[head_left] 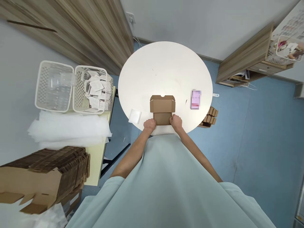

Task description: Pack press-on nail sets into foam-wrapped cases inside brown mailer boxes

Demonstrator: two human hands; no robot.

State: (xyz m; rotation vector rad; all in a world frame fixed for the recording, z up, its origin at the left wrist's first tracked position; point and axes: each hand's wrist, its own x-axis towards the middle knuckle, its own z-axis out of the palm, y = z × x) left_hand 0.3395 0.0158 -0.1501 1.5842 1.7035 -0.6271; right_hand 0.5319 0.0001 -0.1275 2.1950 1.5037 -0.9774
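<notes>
A small brown cardboard box [162, 106] stands at the near edge of the round white table [163, 69], its notched lid raised and leaning away from me. Its inside looks bare. My left hand [150, 124] is closed at the box's left wall, and my right hand [176, 121] grips the right wall, thumb near the inner side. To the left of my left hand lies a white folded packet [135, 116]. Right of the box, a pink and purple item [196, 99] lies flat, its surface blurred.
Left, a side table [95, 171] carries two white baskets [78, 90], one with white packets, plus white foam sheets [71, 128]. Stacked flat cardboard [73, 161] stands nearer me. On the floor at right are several small brown boxes [209, 117]. A wooden cabinet [247, 53] stands beyond.
</notes>
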